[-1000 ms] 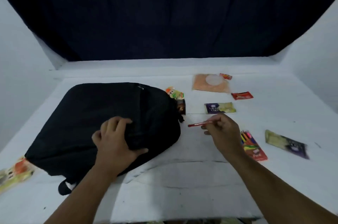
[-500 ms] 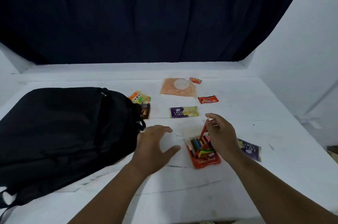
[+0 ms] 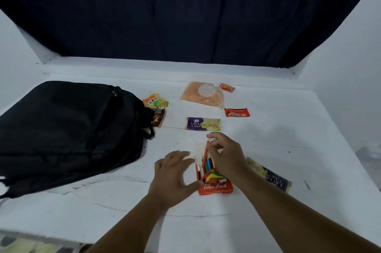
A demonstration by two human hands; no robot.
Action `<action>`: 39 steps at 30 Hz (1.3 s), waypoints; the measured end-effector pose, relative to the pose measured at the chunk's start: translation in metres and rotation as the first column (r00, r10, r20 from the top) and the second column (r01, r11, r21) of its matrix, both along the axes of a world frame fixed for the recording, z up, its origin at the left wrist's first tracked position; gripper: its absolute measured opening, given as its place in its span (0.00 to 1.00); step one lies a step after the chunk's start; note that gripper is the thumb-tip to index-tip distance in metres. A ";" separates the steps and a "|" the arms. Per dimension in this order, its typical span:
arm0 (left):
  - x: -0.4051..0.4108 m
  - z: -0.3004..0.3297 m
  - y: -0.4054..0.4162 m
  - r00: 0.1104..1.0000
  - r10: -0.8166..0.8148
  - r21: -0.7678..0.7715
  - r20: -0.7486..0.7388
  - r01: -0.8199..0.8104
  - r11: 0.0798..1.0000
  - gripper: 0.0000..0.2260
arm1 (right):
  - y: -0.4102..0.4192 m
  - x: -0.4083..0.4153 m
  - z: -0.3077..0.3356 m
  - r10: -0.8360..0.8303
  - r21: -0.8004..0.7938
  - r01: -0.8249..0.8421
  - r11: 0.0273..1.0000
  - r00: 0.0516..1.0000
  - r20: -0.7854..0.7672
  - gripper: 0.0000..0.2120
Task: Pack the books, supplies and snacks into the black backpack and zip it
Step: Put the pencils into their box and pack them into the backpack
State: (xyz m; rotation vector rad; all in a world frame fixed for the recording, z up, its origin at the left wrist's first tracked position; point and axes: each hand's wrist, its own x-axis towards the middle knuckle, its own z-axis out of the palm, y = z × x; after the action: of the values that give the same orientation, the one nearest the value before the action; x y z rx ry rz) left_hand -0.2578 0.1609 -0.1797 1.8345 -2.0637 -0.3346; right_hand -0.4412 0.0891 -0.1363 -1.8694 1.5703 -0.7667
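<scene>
Half a second back the left hand [image 3: 175,174] was lying flat on the white table [image 3: 288,129] between bag and box; now it has slid right and come up against the left edge of the colour pencil box [image 3: 215,185], thumb tucked at its lower corner, fingers fairly straight and spread. I'd say it is there to steady the box while the other hand feeds it. The right hand [image 3: 225,155] has come lower over the box mouth and pinches a red pencil [image 3: 206,152] near its top between thumb and fingertips, the rest of the fingers curled.

That pencil stands steeply, its long axis running from just above the middle of the frame down into the open box, lower end among the other pencils, upper end pointing toward the purple layer cake packet [image 3: 203,123]. The box itself lies in the lower middle of the frame, its long axis running toward the far wall, open end away from the person.

The black backpack [image 3: 68,129] lies flat at the left of the frame, well apart from the hands. Snack packets sit scattered in the upper middle, another purple packet [image 3: 272,176] peeks out under the right forearm, so most of the packing looks undone.
</scene>
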 end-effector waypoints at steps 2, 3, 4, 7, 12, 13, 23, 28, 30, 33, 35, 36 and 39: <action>-0.001 0.002 -0.001 1.000 0.008 0.009 -0.014 -0.008 1.000 0.40 | -0.007 0.007 -0.004 0.040 -0.019 -0.041 0.999 0.998 -0.046 0.13; -0.001 0.002 -0.002 1.000 0.012 0.010 -0.018 -0.012 1.000 0.40 | -0.011 0.008 -0.006 0.073 -0.026 -0.075 0.997 0.994 -0.085 0.14; -0.001 0.003 -0.002 1.000 0.015 0.012 -0.020 -0.014 1.000 0.39 | -0.014 0.008 -0.010 0.109 -0.025 -0.113 0.993 0.985 -0.134 0.14; 0.001 0.002 -0.003 0.999 0.014 0.020 -0.040 -0.013 1.000 0.41 | -0.019 0.004 -0.023 0.191 -0.007 -0.197 0.980 0.958 -0.213 0.16; 0.001 -0.002 -0.004 0.999 0.020 0.017 -0.048 -0.019 1.000 0.38 | -0.018 -0.005 -0.035 0.233 -0.037 -0.248 0.968 0.944 -0.234 0.19; 0.001 -0.003 -0.004 0.999 0.021 0.014 -0.043 -0.020 1.000 0.37 | -0.018 -0.006 -0.036 0.249 -0.044 -0.267 0.963 0.938 -0.243 0.19; 0.001 -0.009 -0.006 0.999 0.017 -0.030 -0.047 -0.018 0.999 0.37 | -0.019 -0.008 -0.040 0.310 -0.041 -0.332 0.942 0.914 -0.261 0.22; 0.000 -0.008 -0.006 0.999 0.021 -0.021 -0.034 -0.022 1.000 0.38 | -0.023 -0.006 -0.040 0.288 -0.071 -0.313 0.947 0.927 -0.241 0.21; 0.000 -0.008 -0.006 0.999 0.025 -0.004 -0.023 -0.025 1.000 0.38 | -0.023 -0.005 -0.041 0.274 -0.086 -0.300 0.950 0.933 -0.235 0.21; 0.000 -0.007 -0.006 0.999 0.028 0.005 -0.020 -0.028 1.000 0.37 | -0.023 -0.005 -0.041 0.283 -0.095 -0.311 0.946 0.930 -0.234 0.23; 0.000 -0.006 -0.006 0.999 0.030 0.017 -0.020 -0.029 0.999 0.38 | -0.022 -0.007 -0.040 0.297 -0.072 -0.321 0.944 0.926 -0.232 0.24; 0.000 -0.006 -0.006 0.999 0.032 0.022 -0.019 -0.031 0.999 0.38 | -0.022 -0.008 -0.039 0.306 -0.059 -0.328 0.943 0.923 -0.232 0.23; -0.001 -0.007 -0.006 0.999 0.040 0.023 -0.025 -0.039 0.999 0.36 | -0.019 -0.011 -0.037 0.332 -0.055 -0.355 0.933 0.911 -0.242 0.21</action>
State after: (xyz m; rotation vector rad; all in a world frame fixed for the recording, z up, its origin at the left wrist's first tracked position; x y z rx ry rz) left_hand -0.2588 0.1546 -0.1863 1.8715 -2.0117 -0.3710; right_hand -0.4520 0.0697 -0.1738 -2.2951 1.2935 -0.4889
